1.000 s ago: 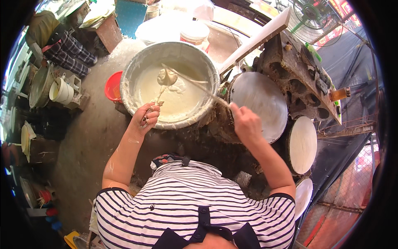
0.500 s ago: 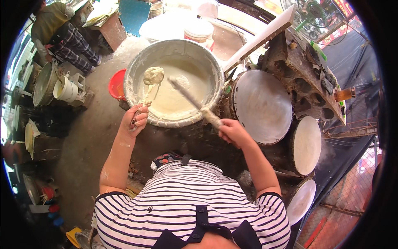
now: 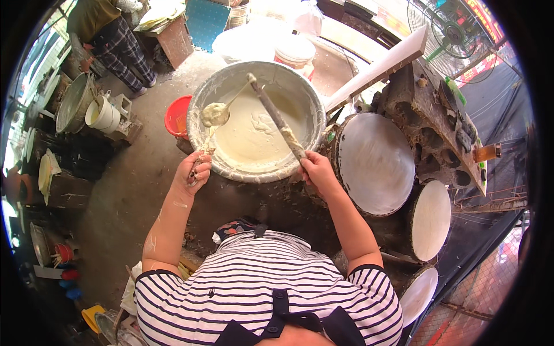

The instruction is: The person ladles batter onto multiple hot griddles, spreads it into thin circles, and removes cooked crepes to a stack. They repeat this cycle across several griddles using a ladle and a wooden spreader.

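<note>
In front of me stands a large round tub (image 3: 317, 94) holding pale, thick batter (image 3: 254, 135). My left hand (image 3: 196, 171) is closed around the handle of a batter-coated ladle (image 3: 216, 115), whose loaded bowl is raised over the tub's left side. My right hand (image 3: 317, 169) grips a long stick (image 3: 276, 116) crusted with batter near the grip, slanting up and left above the tub. A strand of batter (image 3: 238, 94) stretches from the stick's tip down to the ladle's bowl. Smears of batter mark my left forearm.
Round flat griddles (image 3: 376, 163) sit to my right, with a smaller pale disc (image 3: 430, 220) nearer me. Holed blocks (image 3: 430, 130) and a fan (image 3: 452, 34) are beyond. A red bucket (image 3: 176, 115) stands left of the tub; another person (image 3: 109, 43) stands farther left.
The stick's tip has swung up and away, drawing a strand of batter from the ladle. The whole view has shifted slightly, and both hands still hold their tools.
</note>
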The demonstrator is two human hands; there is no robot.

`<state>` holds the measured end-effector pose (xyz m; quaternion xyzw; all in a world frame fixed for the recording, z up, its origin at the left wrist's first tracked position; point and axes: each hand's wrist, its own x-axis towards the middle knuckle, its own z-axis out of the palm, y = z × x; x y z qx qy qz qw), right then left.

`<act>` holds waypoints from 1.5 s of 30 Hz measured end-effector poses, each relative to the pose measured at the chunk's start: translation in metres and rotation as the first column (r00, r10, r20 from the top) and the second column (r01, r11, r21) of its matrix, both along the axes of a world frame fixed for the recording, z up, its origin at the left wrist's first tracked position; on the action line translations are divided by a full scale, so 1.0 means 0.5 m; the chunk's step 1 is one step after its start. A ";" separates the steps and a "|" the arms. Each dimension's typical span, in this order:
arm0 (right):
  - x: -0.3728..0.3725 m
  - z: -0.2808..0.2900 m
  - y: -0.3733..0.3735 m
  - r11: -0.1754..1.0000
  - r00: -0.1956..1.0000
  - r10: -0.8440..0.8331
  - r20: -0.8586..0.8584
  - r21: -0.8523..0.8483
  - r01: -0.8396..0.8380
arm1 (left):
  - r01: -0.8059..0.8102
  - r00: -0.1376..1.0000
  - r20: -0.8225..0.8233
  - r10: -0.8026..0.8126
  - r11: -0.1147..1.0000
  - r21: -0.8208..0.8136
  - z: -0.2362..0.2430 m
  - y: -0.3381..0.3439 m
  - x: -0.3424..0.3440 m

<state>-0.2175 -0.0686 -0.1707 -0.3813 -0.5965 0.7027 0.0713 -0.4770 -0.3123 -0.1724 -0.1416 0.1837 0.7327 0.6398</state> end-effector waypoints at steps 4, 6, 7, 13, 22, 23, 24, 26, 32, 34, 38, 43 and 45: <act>-0.010 0.075 0.006 0.978 0.998 -0.033 -0.061 0.202 0.045 | -0.009 1.000 0.023 0.010 0.999 -0.036 -0.031 0.012 0.006; -0.018 0.089 0.015 0.943 0.996 -0.045 -0.075 0.326 0.068 | -0.005 1.000 0.025 0.007 0.998 -0.057 -0.033 0.019 0.011; -0.023 0.093 0.020 0.920 0.995 -0.051 -0.083 0.385 0.079 | 0.026 1.000 0.011 -0.025 0.999 -0.027 -0.037 0.019 0.009; -0.086 0.088 -0.007 0.800 0.984 -0.093 -0.153 0.577 0.165 | 0.024 0.999 -0.024 -0.024 1.000 0.018 -0.014 -0.015 0.016; -0.014 -0.130 -0.045 0.601 0.605 0.180 0.776 0.400 -0.692 | -0.010 0.966 -0.257 -0.029 0.989 -0.148 0.026 -0.064 0.018; 0.011 -0.116 -0.048 0.646 0.637 0.105 0.763 0.435 -0.627 | 0.010 0.958 -0.282 -0.053 0.988 -0.151 0.025 -0.065 0.020; 0.042 -0.104 -0.043 0.644 0.681 0.095 0.727 0.477 -0.598 | -0.017 0.958 -0.284 -0.041 0.979 -0.202 0.039 -0.055 0.028; 0.100 -0.087 -0.036 0.639 0.763 0.076 0.642 0.556 -0.532 | -0.019 0.948 -0.313 -0.061 0.969 -0.246 0.051 -0.038 0.035; 0.226 -0.026 -0.093 0.928 0.933 -0.354 -0.067 0.103 0.359 | 0.169 0.877 -0.387 -0.285 0.937 -0.307 0.097 0.051 0.087; 0.274 -0.062 -0.106 0.821 0.772 -0.545 -0.327 -0.021 0.570 | 0.231 0.825 -0.435 -0.362 0.917 -0.325 0.129 0.100 0.127; 0.378 -0.048 -0.113 0.760 0.726 -0.626 -0.284 -0.013 0.650 | 0.412 0.692 -0.512 -0.508 0.861 -0.298 0.188 0.233 0.231; 0.543 -0.067 -0.140 0.522 0.499 -0.840 -0.210 -0.068 0.850 | 0.609 0.463 -0.588 -0.664 0.720 -0.333 0.248 0.419 0.435; 0.586 -0.066 -0.149 0.469 0.454 -0.871 -0.189 -0.043 0.882 | 0.712 0.400 -0.600 -0.693 0.647 -0.273 0.239 0.490 0.517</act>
